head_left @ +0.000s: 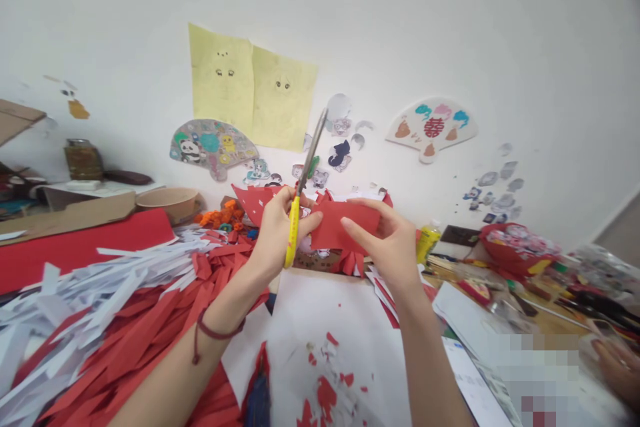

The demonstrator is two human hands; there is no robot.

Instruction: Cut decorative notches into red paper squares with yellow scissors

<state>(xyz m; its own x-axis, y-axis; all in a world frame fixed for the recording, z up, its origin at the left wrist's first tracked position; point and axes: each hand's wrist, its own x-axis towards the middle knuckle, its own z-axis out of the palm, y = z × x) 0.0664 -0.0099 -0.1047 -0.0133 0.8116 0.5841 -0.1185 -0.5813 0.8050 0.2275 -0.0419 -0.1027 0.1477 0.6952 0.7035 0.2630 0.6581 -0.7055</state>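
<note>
My left hand (277, 233) is closed around a pair of scissors (293, 230) with yellow handles, the metal blades pointing up and slightly right. Its thumb reaches the left edge of a small red paper piece (333, 225). My right hand (393, 240) pinches that paper at its right side, thumb in front and fingers behind. Below the hands lies a white sheet (340, 307) scattered with red paper scraps (327, 395).
Heaps of white paper strips (125, 267) and red paper strips (165, 327) cover the left side. A yellow-labelled bottle (427, 241) stands at the right, near clutter. Decorated fans (433, 128) hang on the wall. Another person's hand (620, 360), blurred, shows at the right edge.
</note>
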